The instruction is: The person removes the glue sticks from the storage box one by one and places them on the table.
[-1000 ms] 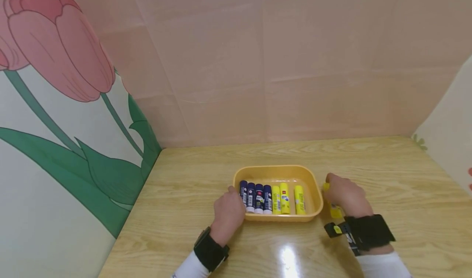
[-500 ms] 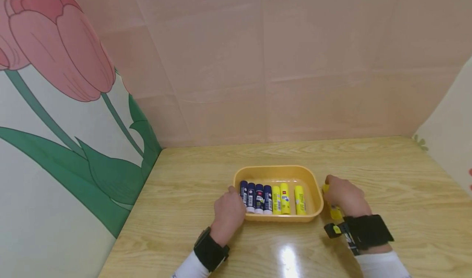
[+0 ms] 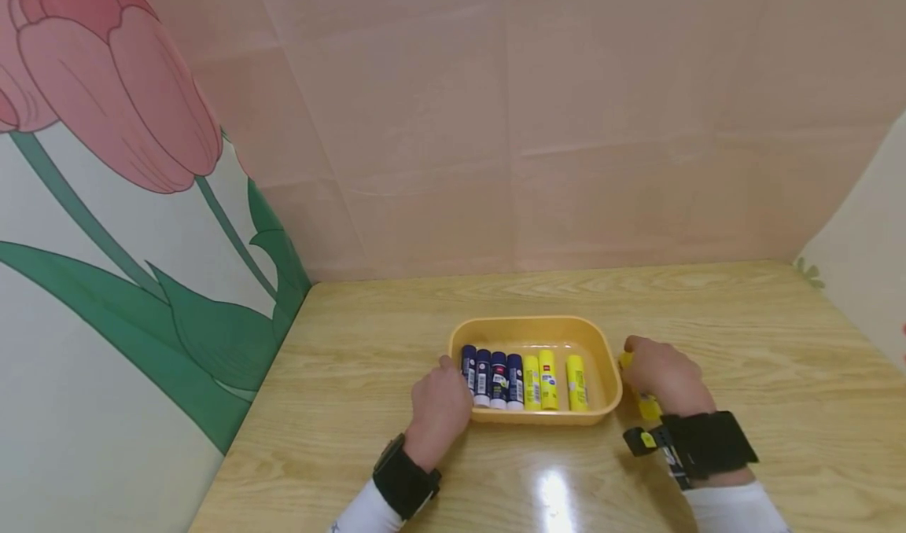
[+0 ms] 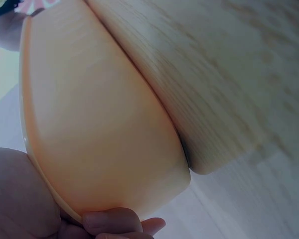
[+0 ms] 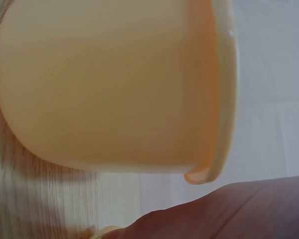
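My left hand [image 3: 440, 398] grips the left end of a yellow-orange plastic tray [image 3: 531, 418], and the left wrist view shows its fingers [image 4: 112, 220] curled against the outer wall. Inside the tray several dark blue glue sticks [image 3: 499, 381] stand in a row at the left. Two yellow glue sticks [image 3: 548, 381] adjoin them, and a third yellow glue stick [image 3: 576, 384] stands apart to the right. Just outside the tray's right end, my right hand [image 3: 667, 376] holds a yellow glue stick [image 3: 647, 406], mostly covered by the fingers.
The tray rests on a wood-grain table [image 3: 368, 336]. Behind it rises a pinkish cloth backdrop [image 3: 538, 124]. A tulip-printed panel [image 3: 120, 203] borders the left side, and a pale panel [image 3: 863, 258] the right.
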`<action>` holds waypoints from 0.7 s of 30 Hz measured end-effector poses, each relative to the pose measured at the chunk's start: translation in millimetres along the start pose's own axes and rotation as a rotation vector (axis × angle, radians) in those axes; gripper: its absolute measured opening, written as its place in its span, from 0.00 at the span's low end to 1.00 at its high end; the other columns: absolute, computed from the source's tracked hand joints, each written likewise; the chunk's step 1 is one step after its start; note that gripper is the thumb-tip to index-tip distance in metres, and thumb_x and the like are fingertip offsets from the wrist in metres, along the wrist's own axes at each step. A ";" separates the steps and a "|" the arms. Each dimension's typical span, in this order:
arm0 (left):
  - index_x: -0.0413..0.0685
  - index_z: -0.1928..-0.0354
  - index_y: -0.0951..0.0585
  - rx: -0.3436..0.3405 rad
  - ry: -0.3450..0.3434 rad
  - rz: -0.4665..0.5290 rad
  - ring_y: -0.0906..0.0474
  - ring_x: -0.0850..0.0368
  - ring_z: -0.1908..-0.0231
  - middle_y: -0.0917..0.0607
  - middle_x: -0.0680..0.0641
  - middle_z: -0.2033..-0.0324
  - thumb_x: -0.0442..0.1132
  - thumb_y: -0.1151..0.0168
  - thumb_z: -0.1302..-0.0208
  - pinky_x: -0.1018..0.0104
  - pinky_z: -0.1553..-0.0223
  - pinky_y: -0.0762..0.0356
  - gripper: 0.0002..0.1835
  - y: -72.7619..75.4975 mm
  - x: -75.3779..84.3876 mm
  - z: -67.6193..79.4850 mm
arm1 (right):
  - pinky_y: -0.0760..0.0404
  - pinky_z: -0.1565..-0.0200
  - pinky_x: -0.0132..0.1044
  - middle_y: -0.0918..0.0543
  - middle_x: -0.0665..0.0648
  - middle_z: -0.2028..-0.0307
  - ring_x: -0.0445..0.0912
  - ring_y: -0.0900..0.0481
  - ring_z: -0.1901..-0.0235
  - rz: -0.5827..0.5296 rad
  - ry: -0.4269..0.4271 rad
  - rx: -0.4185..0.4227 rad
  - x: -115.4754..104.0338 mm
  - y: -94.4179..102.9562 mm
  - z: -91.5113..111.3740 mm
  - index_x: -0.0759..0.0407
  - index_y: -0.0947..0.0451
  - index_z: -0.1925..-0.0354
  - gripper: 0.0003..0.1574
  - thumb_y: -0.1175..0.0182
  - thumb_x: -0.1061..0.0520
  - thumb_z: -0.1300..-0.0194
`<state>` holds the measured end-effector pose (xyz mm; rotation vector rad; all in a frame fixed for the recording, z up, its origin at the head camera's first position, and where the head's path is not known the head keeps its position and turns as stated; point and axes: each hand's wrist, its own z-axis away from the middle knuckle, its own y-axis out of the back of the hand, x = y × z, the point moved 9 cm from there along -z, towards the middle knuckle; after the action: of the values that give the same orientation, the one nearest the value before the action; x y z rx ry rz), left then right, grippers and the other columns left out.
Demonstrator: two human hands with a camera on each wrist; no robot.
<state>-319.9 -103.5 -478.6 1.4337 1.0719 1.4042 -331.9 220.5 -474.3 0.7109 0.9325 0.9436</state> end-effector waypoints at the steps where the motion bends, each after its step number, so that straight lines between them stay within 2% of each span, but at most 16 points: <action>1: 0.35 0.55 0.25 0.002 -0.003 -0.002 0.30 0.56 0.82 0.27 0.46 0.80 0.40 0.44 0.30 0.64 0.83 0.30 0.13 0.4 0.1 0.1 | 0.26 0.60 0.57 0.24 0.76 0.50 0.61 0.26 0.61 0.001 0.001 0.001 -0.1 0.1 0.2 0.74 0.37 0.34 0.40 0.39 0.57 0.40; 7: 0.35 0.54 0.26 0.002 -0.005 -0.003 0.30 0.56 0.83 0.27 0.47 0.80 0.41 0.43 0.30 0.64 0.83 0.30 0.14 -1.0 -0.7 -0.8 | 0.26 0.60 0.56 0.23 0.74 0.53 0.61 0.27 0.61 -0.001 0.004 0.003 -0.3 -1.4 1.7 0.75 0.38 0.35 0.40 0.39 0.57 0.39; 13: 0.34 0.52 0.26 -0.007 -0.003 -0.007 0.30 0.56 0.82 0.27 0.46 0.80 0.41 0.43 0.30 0.64 0.83 0.30 0.15 -3.0 -0.7 -1.3 | 0.27 0.57 0.59 0.24 0.77 0.51 0.63 0.27 0.60 0.002 -0.010 0.001 0.0 -2.9 2.2 0.75 0.39 0.33 0.40 0.40 0.57 0.38; 21: 0.34 0.52 0.26 -0.015 0.011 0.008 0.30 0.56 0.82 0.27 0.47 0.79 0.41 0.43 0.30 0.64 0.82 0.30 0.15 -4.7 -2.1 -2.0 | 0.27 0.59 0.55 0.23 0.72 0.56 0.61 0.27 0.62 0.001 -0.017 0.001 0.3 -2.9 0.4 0.75 0.39 0.34 0.39 0.40 0.58 0.38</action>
<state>-322.0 -104.1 -483.6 1.4230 1.0616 1.4240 -330.5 219.5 -476.7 0.7196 0.9182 0.9368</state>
